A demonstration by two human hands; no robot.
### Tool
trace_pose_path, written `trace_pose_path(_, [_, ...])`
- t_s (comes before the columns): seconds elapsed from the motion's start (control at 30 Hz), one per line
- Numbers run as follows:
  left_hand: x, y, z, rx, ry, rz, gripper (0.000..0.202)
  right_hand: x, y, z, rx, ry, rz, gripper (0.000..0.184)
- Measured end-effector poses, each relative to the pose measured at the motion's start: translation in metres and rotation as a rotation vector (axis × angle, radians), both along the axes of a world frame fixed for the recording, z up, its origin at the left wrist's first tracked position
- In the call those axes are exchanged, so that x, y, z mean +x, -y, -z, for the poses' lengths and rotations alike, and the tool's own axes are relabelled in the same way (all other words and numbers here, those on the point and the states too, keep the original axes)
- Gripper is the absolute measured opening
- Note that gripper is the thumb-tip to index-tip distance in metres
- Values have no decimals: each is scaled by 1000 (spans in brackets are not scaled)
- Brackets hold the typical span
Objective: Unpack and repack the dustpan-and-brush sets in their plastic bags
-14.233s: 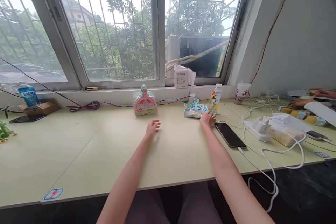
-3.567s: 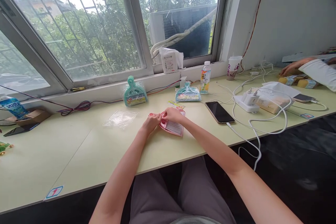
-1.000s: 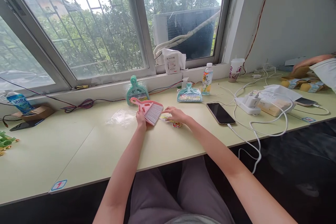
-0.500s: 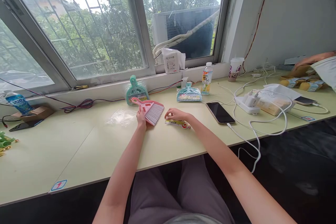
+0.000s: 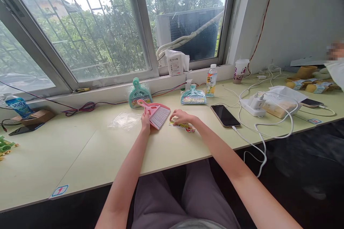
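My left hand [image 5: 145, 120] is closed on a small pink dustpan and brush set [image 5: 158, 115], tilted above the table with its pale bristles facing up and to the right. Just right of it, my right hand [image 5: 182, 116] is curved over a yellow and red printed card [image 5: 185, 125] lying on the table. The fingers of that hand are bent and apart; whether they touch the card I cannot tell. A crumpled clear plastic wrapper [image 5: 125, 120] lies left of my left hand. Behind are two wrapped green dustpan sets, one leaning on the wall [image 5: 139, 94] and one lower down [image 5: 193, 96].
To the right lie a phone [image 5: 225, 115] with a white charging cable, a power strip [image 5: 253, 105] and a tissue pack [image 5: 281, 103]. A juice bottle [image 5: 211, 81] and a cup [image 5: 240, 71] stand behind. Another person's sleeve [image 5: 335, 73] shows at far right.
The pink dustpan set has shifted slightly right in my left hand. My right hand has barely moved over the card. At far right, the other person's hand has left the brown items.
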State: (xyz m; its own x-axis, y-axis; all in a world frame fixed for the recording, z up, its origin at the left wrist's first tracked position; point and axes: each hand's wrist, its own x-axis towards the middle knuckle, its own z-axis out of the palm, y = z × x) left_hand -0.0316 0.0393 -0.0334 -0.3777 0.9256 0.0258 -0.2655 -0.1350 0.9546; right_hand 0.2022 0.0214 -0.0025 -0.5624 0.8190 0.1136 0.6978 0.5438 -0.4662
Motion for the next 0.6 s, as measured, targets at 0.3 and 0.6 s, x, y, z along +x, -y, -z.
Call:
trace_pose_path(0.3, [2,5,-4,-25,-34,-1,24,-1,-1,2,-77,-106,-60,17])
trace_pose_path(0.6, [6,10,-9,-34,-57,6,16,0,-4,4,-25,-76,-31,18])
